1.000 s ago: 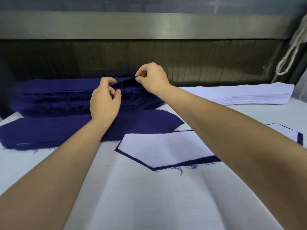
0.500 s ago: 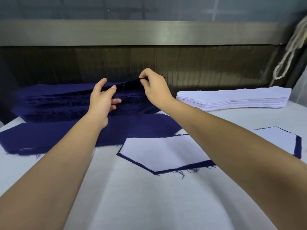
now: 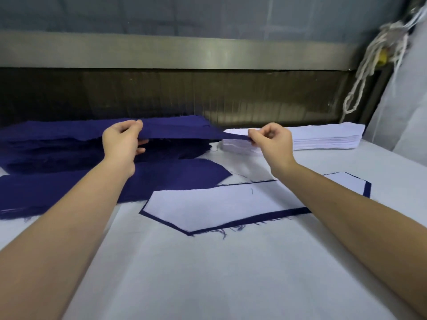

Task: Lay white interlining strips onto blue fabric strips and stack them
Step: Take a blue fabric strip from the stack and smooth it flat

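Note:
A dark blue fabric strip (image 3: 180, 129) is lifted off the top of the blue pile (image 3: 57, 146) at the back left. My left hand (image 3: 122, 144) pinches its near edge with thumb on top. My right hand (image 3: 272, 140) pinches the strip's pointed right tip, held over the left end of the white interlining stack (image 3: 328, 138). In front of my hands lies a blue strip covered with a white interlining piece (image 3: 219, 204), its blue edge showing all round. A bare blue strip (image 3: 69, 190) lies flat to its left.
The white table cover (image 3: 208, 273) stretches toward me. A dark machine opening under a metal bar (image 3: 208, 51) runs along the back. A knotted white rope (image 3: 369, 65) hangs at the far right.
My right hand has moved right, drawing the strip's tip off the pile and over the white stack. My left hand shifted from a loose touch to pinching the strip's edge.

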Demonstrator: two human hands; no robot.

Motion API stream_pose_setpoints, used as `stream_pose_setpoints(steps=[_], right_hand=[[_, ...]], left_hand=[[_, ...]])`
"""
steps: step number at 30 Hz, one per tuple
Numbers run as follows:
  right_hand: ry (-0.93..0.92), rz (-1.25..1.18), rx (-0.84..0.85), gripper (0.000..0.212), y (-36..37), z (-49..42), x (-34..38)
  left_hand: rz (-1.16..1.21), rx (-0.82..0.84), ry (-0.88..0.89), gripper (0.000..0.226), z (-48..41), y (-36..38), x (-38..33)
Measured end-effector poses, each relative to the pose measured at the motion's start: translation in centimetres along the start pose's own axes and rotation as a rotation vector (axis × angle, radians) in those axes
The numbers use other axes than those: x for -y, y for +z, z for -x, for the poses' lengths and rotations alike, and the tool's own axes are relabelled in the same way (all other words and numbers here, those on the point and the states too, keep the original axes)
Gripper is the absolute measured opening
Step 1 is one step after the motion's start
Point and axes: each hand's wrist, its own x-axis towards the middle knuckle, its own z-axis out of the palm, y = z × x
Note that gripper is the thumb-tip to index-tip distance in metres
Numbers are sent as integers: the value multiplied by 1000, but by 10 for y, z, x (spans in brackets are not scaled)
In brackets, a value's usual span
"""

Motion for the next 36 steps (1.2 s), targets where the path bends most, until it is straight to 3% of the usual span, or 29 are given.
stream_pose_setpoints(steps=[10,15,19,25,31,36], right_hand=[[290,-44,-141,46,-87,4,-24],[419,-103,-93,44,-119,5,-24],[327,-5,-83,50,-137,10,-27],[106,488,0,42,-151,9,-36],[-94,659,-44,35,-161,9,-35],[-67,679,-49,29,-170,12,-34]], left_hand=[[-15,-40,26,19,34,0,6],[-69,170,1,29,58,-4,8],[-163,249,22,31,70,-11,9],[-260,254,86,22,86,-24,17],[-361,287,163,21,95,-28,20],[-476,334,230,20,99,-31,15]])
